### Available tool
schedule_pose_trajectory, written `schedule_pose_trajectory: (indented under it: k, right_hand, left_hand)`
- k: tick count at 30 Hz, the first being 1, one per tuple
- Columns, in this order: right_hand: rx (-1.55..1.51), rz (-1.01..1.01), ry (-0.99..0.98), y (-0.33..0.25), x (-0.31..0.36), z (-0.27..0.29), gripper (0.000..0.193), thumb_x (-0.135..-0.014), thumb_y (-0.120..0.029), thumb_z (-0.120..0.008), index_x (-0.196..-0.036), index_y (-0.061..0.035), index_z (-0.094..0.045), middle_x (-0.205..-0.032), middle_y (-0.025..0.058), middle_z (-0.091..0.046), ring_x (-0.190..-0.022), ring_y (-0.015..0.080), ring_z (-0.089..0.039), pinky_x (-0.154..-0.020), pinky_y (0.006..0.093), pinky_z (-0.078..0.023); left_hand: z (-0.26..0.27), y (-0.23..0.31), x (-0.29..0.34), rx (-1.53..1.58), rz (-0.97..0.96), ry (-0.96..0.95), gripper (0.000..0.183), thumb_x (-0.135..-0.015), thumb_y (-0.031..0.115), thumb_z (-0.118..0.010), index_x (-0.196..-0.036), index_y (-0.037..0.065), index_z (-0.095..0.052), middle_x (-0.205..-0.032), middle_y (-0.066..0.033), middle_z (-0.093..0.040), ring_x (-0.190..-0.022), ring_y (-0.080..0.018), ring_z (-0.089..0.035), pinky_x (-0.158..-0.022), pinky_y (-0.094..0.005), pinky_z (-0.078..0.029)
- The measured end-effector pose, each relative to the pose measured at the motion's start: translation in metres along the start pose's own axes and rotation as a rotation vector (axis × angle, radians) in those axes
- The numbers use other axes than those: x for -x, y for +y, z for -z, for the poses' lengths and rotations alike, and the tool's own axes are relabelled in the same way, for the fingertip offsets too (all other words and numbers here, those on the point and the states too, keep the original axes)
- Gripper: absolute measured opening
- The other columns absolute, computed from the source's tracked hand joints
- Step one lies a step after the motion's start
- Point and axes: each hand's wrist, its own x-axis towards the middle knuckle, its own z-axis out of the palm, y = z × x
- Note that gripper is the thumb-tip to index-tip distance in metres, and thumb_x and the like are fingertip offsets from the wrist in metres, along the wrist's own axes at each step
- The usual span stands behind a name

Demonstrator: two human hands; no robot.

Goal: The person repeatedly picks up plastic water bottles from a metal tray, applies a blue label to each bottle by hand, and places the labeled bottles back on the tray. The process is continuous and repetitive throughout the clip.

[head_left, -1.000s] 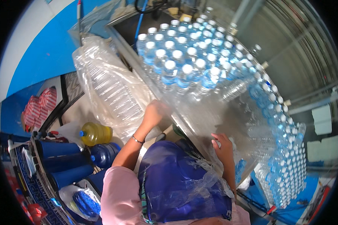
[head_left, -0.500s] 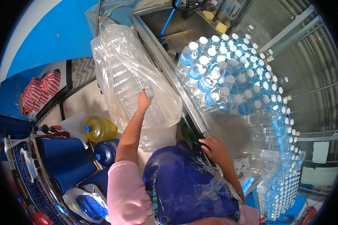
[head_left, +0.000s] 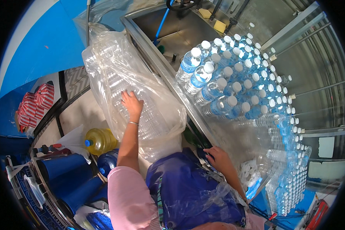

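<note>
My left hand [head_left: 132, 104] lies open, fingers spread, on a large clear plastic bag [head_left: 159, 97]. Ribbed clear bottles [head_left: 120, 78] show through the film, lying in rows. Beside the steel counter's front edge, my right hand [head_left: 217, 158] hangs with its fingers loosely bent and apart, holding nothing that I can see. A blue apron [head_left: 191, 188] with clear film over it covers my front. To the right, many upright water bottles [head_left: 201, 78] with white caps and blue labels crowd the steel counter [head_left: 228, 134].
A steel sink [head_left: 180, 28] with a blue-handled brush [head_left: 163, 23] and yellow sponges [head_left: 219, 26] lies beyond the bag. At left are a yellow jug [head_left: 99, 141], a blue jug [head_left: 108, 163] and dark blue containers [head_left: 67, 172]. Crumpled clear plastic [head_left: 249, 172] sits right of my right arm.
My left hand has moved left on the bag, and its fingers have spread from a pointing, pinched shape. My right hand has shifted slightly down and its fingers look looser.
</note>
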Motion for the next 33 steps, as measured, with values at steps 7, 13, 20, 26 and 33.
schedule_pose_trajectory:
  k: [7, 13, 20, 26, 33]
  right_hand:
    - [-0.033, 0.054, 0.021, 0.004, 0.004, -0.01, 0.026, -0.084, -0.013, -0.066, -0.11, -0.0085, -0.066, -0.092, 0.0116, -0.06, -0.088, 0.0311, -0.06, -0.076, 0.04, -0.049]
    - [-0.043, 0.065, 0.056, 0.011, 0.015, -0.009, 0.025, -0.084, -0.016, -0.066, -0.108, -0.0092, -0.067, -0.093, 0.0125, -0.06, -0.089, 0.0325, -0.06, -0.077, 0.041, -0.049]
    - [-0.062, 0.031, 0.09, 0.025, 0.036, -0.001, 0.024, -0.085, -0.015, -0.065, -0.108, -0.0092, -0.067, -0.092, 0.0121, -0.06, -0.089, 0.0325, -0.06, -0.078, 0.0407, -0.049]
    - [0.03, -0.009, 0.286, 0.057, 0.076, 0.026, 0.023, -0.086, -0.013, -0.063, -0.108, -0.0077, -0.066, -0.096, 0.0121, -0.062, -0.09, 0.0334, -0.06, -0.079, 0.0406, -0.049]
    - [0.032, -0.202, 0.632, 0.1, 0.158, 0.076, 0.021, -0.084, -0.005, -0.063, -0.104, -0.0045, -0.067, -0.091, 0.0134, -0.064, -0.084, 0.0297, -0.063, -0.072, 0.0367, -0.05]
  left_hand:
    - [0.025, -0.021, -0.017, -0.214, -0.086, -0.34, 0.057, -0.057, 0.026, -0.081, -0.11, 0.011, -0.064, -0.145, -0.0236, -0.031, -0.128, -0.0437, -0.036, -0.101, -0.0516, -0.037]
    - [0.04, -0.028, -0.005, -0.245, -0.213, -0.295, 0.051, -0.057, 0.03, -0.08, -0.104, 0.013, -0.071, -0.146, -0.023, -0.03, -0.128, -0.044, -0.036, -0.1, -0.0515, -0.037]
    - [0.046, -0.019, 0.031, -0.189, -0.086, -0.389, 0.055, -0.056, 0.041, -0.081, -0.104, 0.015, -0.073, -0.141, -0.0253, -0.035, -0.133, -0.0426, -0.03, -0.104, -0.0528, -0.034]
    - [0.077, -0.01, 0.081, 0.405, 0.238, -0.479, 0.056, -0.061, 0.038, -0.08, -0.111, 0.012, -0.07, -0.138, -0.035, -0.033, -0.131, -0.0476, -0.035, -0.108, -0.0436, -0.035]
    - [0.219, 0.081, 0.141, 0.21, -0.486, -0.358, 0.06, -0.05, 0.017, -0.078, -0.11, 0.013, -0.067, -0.141, -0.0307, -0.03, -0.133, -0.0471, -0.033, -0.107, -0.0491, -0.034]
